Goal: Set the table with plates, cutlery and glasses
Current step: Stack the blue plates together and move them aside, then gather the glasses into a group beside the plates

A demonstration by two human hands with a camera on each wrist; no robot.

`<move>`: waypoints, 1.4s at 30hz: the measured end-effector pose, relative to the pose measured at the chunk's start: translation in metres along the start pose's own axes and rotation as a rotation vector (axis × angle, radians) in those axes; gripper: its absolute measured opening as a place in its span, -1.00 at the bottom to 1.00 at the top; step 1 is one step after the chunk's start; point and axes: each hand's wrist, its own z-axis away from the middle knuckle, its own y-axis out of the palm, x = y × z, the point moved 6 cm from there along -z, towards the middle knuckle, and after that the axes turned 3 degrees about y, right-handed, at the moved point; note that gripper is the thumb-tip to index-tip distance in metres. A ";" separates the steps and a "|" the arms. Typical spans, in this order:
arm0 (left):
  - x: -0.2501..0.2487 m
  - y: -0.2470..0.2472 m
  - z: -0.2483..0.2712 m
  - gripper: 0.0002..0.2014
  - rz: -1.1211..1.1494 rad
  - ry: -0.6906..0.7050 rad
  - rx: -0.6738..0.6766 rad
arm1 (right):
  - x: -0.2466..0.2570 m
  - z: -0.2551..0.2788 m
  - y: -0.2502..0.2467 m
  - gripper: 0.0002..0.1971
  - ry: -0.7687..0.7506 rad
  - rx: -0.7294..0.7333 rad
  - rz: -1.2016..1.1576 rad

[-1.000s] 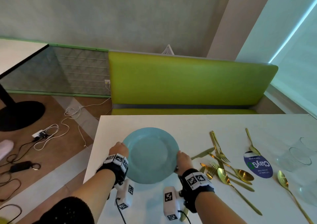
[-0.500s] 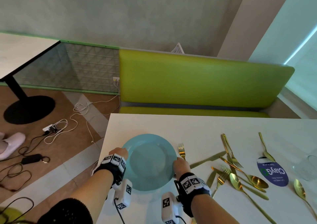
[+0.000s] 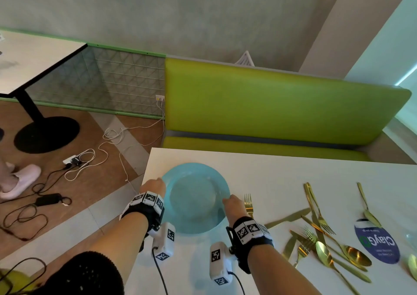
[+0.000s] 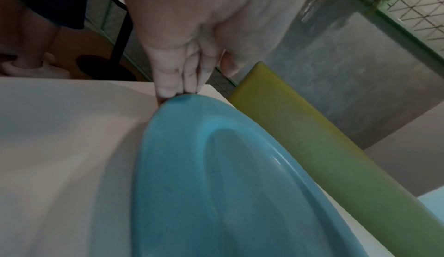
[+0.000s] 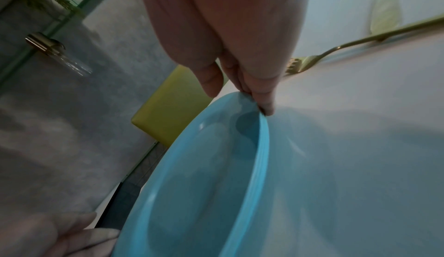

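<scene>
A round, pale blue plate (image 3: 195,198) with a broad flat rim and a shallow sunken centre was seen near the left end of a white table (image 3: 282,170), close to its left edge. Its glaze was smooth and faintly glossy, with a thin highlight along the inner ring. Whether it rested flat or was lifted slightly could not be told.

The plate was held at opposite sides. At its left rim, the left hand (image 4: 192,39) was set with fingers (image 4: 168,82) pressed together, their tips against the rim edge. At its right rim, the right hand (image 5: 240,39) was placed with fingers (image 5: 264,98) close together at the edge and the thumb just above the rim; whether the rim was truly pinched could not be told.

A gold fork (image 3: 249,203) was laid just beside the right hand. Further right, loose gold cutlery (image 3: 320,231) was scattered near a blue round sticker (image 3: 376,241). A green bench (image 3: 270,105) was seen behind the table.
</scene>
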 end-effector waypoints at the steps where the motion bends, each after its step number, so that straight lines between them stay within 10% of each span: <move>1: 0.001 -0.003 -0.003 -0.54 0.028 -0.021 -0.014 | 0.003 -0.001 0.002 -0.76 -0.003 0.002 -0.039; 25: 0.009 -0.012 -0.049 -0.47 0.448 -0.145 -0.060 | 0.033 -0.037 0.014 -0.89 0.025 -0.004 -0.396; 33: -0.007 -0.015 -0.044 -0.49 0.393 -0.041 -0.141 | 0.030 -0.027 -0.010 -0.39 0.044 -0.045 -0.369; 38: -0.043 -0.017 -0.023 -0.59 0.379 0.073 -0.267 | 0.008 -0.010 -0.060 -0.90 0.020 -0.090 -0.509; 42: -0.092 0.005 0.006 -0.63 0.402 0.215 -0.238 | -0.032 0.021 -0.116 -0.86 0.061 -0.160 -0.674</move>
